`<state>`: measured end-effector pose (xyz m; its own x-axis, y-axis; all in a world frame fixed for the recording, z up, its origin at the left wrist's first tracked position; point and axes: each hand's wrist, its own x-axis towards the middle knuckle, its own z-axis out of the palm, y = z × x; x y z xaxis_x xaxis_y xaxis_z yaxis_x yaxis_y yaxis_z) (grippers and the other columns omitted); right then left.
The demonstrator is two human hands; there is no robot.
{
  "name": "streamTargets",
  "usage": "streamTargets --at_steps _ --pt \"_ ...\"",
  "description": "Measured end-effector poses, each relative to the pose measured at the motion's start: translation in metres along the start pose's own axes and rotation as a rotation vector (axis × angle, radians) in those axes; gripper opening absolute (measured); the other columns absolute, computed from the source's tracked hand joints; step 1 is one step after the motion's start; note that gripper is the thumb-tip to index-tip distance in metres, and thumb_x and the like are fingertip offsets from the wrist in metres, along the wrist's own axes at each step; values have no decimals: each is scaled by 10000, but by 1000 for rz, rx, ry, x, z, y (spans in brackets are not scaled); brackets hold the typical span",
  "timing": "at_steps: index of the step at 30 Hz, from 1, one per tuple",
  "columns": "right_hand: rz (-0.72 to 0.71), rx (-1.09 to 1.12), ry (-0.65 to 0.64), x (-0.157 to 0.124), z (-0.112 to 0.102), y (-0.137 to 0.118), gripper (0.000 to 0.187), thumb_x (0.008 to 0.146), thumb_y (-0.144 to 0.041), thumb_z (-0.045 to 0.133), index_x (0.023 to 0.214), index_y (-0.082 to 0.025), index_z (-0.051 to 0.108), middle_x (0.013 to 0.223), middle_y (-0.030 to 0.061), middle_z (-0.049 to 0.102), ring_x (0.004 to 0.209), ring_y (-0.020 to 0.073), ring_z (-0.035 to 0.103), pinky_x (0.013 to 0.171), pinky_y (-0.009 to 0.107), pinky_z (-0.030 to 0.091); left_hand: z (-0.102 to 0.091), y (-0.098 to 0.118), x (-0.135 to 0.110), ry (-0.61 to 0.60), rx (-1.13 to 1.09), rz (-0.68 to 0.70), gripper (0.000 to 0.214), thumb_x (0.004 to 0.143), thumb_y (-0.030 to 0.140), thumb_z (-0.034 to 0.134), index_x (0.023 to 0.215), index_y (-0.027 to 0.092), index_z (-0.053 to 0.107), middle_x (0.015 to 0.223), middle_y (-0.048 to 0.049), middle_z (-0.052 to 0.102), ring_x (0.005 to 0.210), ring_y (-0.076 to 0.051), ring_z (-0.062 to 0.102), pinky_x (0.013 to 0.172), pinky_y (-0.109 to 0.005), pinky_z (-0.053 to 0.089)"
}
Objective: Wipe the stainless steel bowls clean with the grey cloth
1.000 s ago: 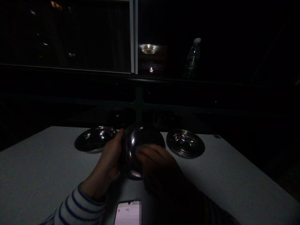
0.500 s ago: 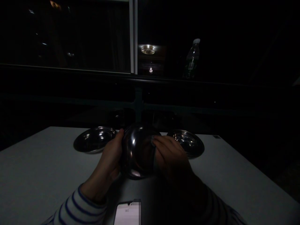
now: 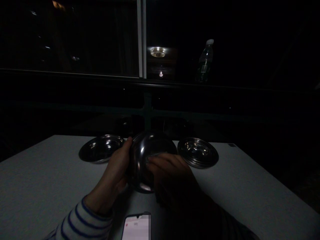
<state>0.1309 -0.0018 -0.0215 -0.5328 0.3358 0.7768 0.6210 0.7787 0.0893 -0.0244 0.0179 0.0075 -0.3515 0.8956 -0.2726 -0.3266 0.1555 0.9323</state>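
Note:
A shiny metal bowl (image 3: 140, 150) is held up over the table, its rounded outside turned towards me. My left hand (image 3: 119, 163) grips it at the left side, thumb up along the edge. Against the bowl's face presses my right hand (image 3: 172, 173), fingers bent and drawn together; darkness hides what, if anything, lies under them. To the left, a second metal bowl (image 3: 100, 150) rests on the table. On the right sit metal bowls (image 3: 197, 153) that look stacked, several rims showing.
The white table (image 3: 50, 180) carries a lit phone (image 3: 135, 228) at its near edge, below the held bowl. Behind the table, a plastic bottle (image 3: 205, 61) stands on a dark ledge by the window frame (image 3: 142, 40). The surroundings are very dark.
My right hand has slid left and slightly down across the bowl's face. The right-hand bowls show more fully now. My left hand keeps its grip in nearly the same place.

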Motion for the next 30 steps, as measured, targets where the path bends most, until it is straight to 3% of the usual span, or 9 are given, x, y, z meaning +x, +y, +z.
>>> streamTargets --at_steps 4,9,15,19,24,30 --pt "119 -29 39 0 -1 1 259 870 -193 400 1033 -96 576 1083 67 612 1000 202 479 795 334 387 0 -1 1 -24 1 -15 261 720 383 578 746 135 653 546 -47 639 487 -173 601 465 -266 465" --pt "23 29 -53 -4 3 1 267 870 -245 417 1075 -142 555 1132 29 589 1030 196 470 781 334 392 -2 -1 2 13 -34 4 230 708 365 597 728 143 653 560 -30 640 469 -147 588 461 -249 466" --pt "188 -17 40 -4 0 15 274 855 -130 385 1029 -81 590 1071 79 620 976 199 495 827 355 412 -1 2 0 34 -20 48 246 725 369 582 751 136 655 587 -44 653 509 -151 602 502 -250 479" --pt "89 16 43 -3 2 11 271 860 -193 404 1038 -106 589 1089 57 615 998 205 493 801 351 430 -2 2 -1 16 -26 37 254 719 383 585 719 137 648 524 -28 620 455 -145 572 484 -258 474" --pt "177 -12 43 -4 3 12 273 855 -143 386 1020 -85 595 1058 77 626 966 202 504 824 361 429 -1 1 0 45 -15 48 241 718 368 590 745 137 652 574 -38 641 496 -152 593 515 -266 481" --pt "86 43 14 -4 2 10 265 845 -176 429 1047 -103 585 1102 59 607 1012 203 488 820 351 432 0 -1 1 30 -2 22 260 710 387 592 747 137 652 591 -51 653 524 -172 610 487 -267 472"
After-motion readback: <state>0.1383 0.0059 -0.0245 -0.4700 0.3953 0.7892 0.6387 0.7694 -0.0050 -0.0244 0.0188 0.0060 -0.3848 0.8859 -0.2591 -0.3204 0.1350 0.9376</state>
